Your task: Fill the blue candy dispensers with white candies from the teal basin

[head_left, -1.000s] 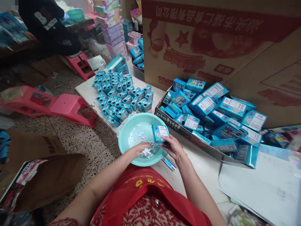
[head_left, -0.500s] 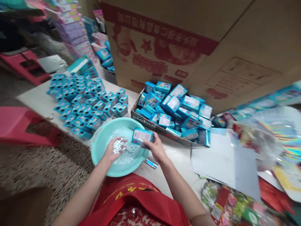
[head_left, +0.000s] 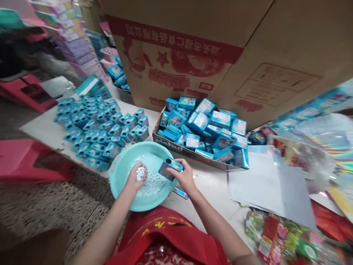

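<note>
basin [head_left: 117, 173] on table [head_left: 212, 184] edge | small boxes [head_left: 96, 129] behind-left | tray [head_left: 172, 144] of packs [head_left: 220, 119] behind-right

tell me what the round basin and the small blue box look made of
The basin is probably plastic: smooth mint green, thin moulded rim. The blue box in the right hand is likely printed card: glossy, crisp folded edges, a round hole in one end.

Packing workshop: stacked cartons [head_left: 220, 55], heaps of small boxes [head_left: 99, 125]
</note>
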`<action>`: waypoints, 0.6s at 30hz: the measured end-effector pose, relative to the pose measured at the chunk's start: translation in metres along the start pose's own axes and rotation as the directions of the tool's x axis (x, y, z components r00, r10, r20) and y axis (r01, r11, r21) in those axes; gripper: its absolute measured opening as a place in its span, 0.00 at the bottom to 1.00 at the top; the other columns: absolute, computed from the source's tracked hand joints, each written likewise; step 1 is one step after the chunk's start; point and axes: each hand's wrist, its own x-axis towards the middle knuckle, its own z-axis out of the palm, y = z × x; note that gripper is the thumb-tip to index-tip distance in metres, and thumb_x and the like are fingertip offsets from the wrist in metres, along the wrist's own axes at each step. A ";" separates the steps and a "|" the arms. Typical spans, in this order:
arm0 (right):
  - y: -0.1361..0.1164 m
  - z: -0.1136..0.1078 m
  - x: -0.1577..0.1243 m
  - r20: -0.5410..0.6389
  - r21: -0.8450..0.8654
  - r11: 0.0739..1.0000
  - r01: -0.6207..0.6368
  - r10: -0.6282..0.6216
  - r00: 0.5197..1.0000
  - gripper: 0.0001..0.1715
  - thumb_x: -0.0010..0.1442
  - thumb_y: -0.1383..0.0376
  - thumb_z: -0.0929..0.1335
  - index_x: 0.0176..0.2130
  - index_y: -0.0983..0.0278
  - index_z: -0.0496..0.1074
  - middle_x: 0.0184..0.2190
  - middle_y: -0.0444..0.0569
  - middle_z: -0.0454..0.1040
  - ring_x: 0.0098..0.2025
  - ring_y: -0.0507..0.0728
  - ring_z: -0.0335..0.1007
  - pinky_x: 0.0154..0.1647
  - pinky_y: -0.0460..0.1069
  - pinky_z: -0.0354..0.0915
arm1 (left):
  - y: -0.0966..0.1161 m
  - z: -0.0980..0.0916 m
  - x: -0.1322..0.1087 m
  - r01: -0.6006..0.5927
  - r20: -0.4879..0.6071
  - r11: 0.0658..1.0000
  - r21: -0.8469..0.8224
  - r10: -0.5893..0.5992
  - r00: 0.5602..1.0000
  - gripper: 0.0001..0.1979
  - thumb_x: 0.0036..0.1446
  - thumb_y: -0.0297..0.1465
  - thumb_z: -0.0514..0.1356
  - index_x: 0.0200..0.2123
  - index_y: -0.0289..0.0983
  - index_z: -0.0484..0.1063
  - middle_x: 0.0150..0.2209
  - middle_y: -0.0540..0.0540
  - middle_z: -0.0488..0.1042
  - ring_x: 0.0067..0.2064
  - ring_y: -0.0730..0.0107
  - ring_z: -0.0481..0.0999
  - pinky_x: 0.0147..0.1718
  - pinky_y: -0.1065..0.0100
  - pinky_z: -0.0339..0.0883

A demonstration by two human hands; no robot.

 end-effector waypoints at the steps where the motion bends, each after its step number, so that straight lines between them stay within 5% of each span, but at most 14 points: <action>1: 0.004 0.003 -0.001 0.011 -0.067 0.997 0.037 -0.036 0.999 0.25 0.40 0.54 0.75 0.36 0.63 0.69 0.29 0.43 0.72 0.31 0.55 0.66 0.34 0.49 0.63 | 0.003 0.008 -0.008 -0.039 0.021 0.999 -0.010 0.040 0.999 0.08 0.52 0.31 0.56 0.23 0.36 0.62 0.13 0.54 0.62 0.11 0.78 0.58 0.07 0.78 0.48; 6: 0.015 0.025 -0.006 0.165 -0.368 0.885 0.285 -0.239 0.957 0.17 0.45 0.58 0.74 0.35 0.61 0.71 0.34 0.47 0.73 0.39 0.60 0.67 0.40 0.52 0.61 | 0.006 0.045 -0.036 -0.330 0.061 0.939 -0.095 0.336 0.940 0.10 0.47 0.32 0.61 0.21 0.36 0.62 0.16 0.54 0.65 0.15 0.78 0.64 0.12 0.76 0.55; 9: 0.014 0.035 -0.008 0.254 -0.456 0.814 0.360 -0.269 0.929 0.15 0.46 0.61 0.74 0.36 0.61 0.71 0.34 0.48 0.73 0.39 0.60 0.66 0.41 0.52 0.60 | -0.002 0.052 -0.036 -0.470 0.010 0.883 0.026 0.469 0.883 0.11 0.44 0.34 0.63 0.22 0.35 0.64 0.22 0.50 0.72 0.21 0.74 0.71 0.20 0.73 0.64; 18: 0.010 0.039 -0.011 0.360 -0.580 0.705 0.409 -0.228 0.905 0.16 0.48 0.62 0.73 0.38 0.60 0.71 0.35 0.49 0.73 0.39 0.61 0.65 0.39 0.53 0.59 | -0.014 0.049 -0.033 -0.579 0.025 0.787 0.212 0.588 0.808 0.12 0.45 0.38 0.64 0.23 0.35 0.66 0.22 0.51 0.72 0.22 0.73 0.72 0.24 0.71 0.64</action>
